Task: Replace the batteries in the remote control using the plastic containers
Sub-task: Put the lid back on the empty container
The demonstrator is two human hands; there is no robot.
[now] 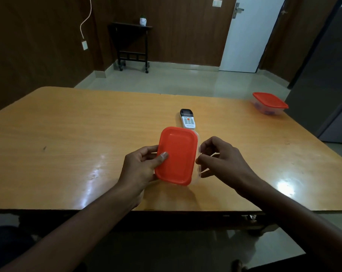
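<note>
Left hand (141, 165) grips the red-lidded plastic container (177, 157) tilted above the table (68, 124) near the remote control (187, 118), right hand (221, 158) apparently pinching its clear rim; light, stiff, slick, best held at edges.

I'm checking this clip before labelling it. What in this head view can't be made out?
- Contents of the near container: hidden behind its orange lid, which faces the camera.
- Contents of the far container: small, seen through cloudy plastic.
- Remote control: near end covered by the lid; battery side faces down.
- Whether the lid is unclipped: the left hand and right hand cover its edges.
</note>
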